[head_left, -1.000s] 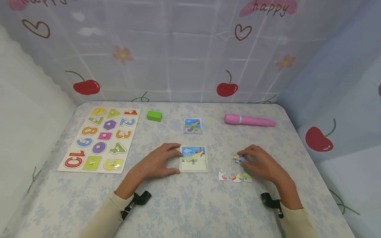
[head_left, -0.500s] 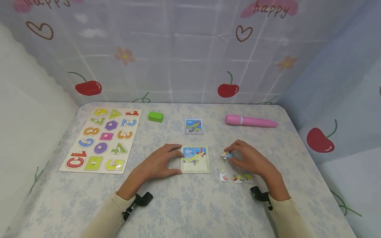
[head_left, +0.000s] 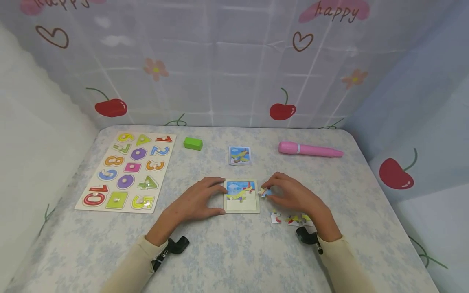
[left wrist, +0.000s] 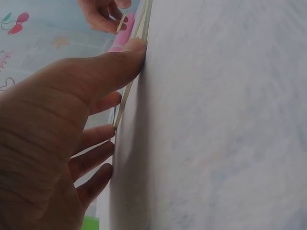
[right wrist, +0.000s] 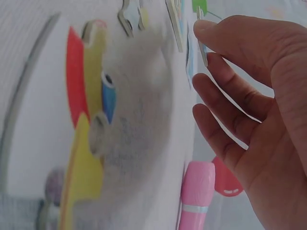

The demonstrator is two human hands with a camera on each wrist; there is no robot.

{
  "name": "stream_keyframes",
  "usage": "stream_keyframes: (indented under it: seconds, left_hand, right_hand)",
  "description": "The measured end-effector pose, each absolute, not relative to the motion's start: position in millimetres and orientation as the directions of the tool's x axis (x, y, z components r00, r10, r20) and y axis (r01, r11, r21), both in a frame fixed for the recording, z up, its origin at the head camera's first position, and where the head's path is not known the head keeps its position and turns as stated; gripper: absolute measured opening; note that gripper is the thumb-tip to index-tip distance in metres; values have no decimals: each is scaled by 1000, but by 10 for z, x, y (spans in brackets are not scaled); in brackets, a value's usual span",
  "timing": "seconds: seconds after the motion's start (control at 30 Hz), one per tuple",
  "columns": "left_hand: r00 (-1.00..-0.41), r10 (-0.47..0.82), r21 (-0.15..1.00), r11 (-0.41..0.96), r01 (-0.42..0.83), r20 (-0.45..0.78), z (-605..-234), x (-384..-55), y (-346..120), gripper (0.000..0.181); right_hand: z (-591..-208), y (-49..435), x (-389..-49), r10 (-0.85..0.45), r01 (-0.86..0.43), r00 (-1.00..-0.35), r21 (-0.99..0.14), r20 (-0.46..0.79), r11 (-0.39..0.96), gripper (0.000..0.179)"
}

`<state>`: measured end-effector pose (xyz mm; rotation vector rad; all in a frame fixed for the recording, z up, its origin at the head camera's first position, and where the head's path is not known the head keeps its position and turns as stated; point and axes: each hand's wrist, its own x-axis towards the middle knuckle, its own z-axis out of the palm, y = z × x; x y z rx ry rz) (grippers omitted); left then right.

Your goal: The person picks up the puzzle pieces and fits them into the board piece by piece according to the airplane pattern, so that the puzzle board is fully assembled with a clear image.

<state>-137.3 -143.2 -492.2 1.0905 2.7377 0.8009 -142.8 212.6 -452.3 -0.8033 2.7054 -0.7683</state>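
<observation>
A small square puzzle tray [head_left: 250, 206] lies mid-table, its upper part filled with an airplane picture and its lower part bare. My left hand [head_left: 198, 198] rests at the tray's left edge, thumb and fingers spread along it. Just off the right edge, my right hand [head_left: 294, 194] pinches a jigsaw piece [head_left: 264, 193] between thumb and index finger. The right wrist view shows that jigsaw piece [right wrist: 203, 48] edge-on, with the other fingers loosely extended. Several loose jigsaw pieces [head_left: 276, 217] lie below the right hand, partly covered by its wrist.
Behind the tray lies a small airplane picture card [head_left: 239, 156]. A green block [head_left: 193, 143] and a number-and-shape board [head_left: 121, 171] are to the left. A pink pen-shaped stick [head_left: 310, 149] lies at the back right. A printed curtain [head_left: 227, 61] hangs behind the table.
My right hand has carried the jigsaw piece leftward, from above the loose pieces to the tray's right edge. The left hand has stayed at the tray.
</observation>
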Motion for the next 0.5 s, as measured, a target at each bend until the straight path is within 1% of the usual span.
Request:
stream_keyframes:
  seconds: [0.27,0.5]
  left_hand:
    - [-750,653,510,613,604,103,-4905,-1368,-1430,56]
    - [-748,656,509,612,605,100,-4910,-1368,-1429,55]
  right_hand:
    - [-4571,2000,-1483,-610,-491,-790,-531,-61,690,31]
    - [-4555,1872,-1494,-615,-500,-784,-505,-81,704,29]
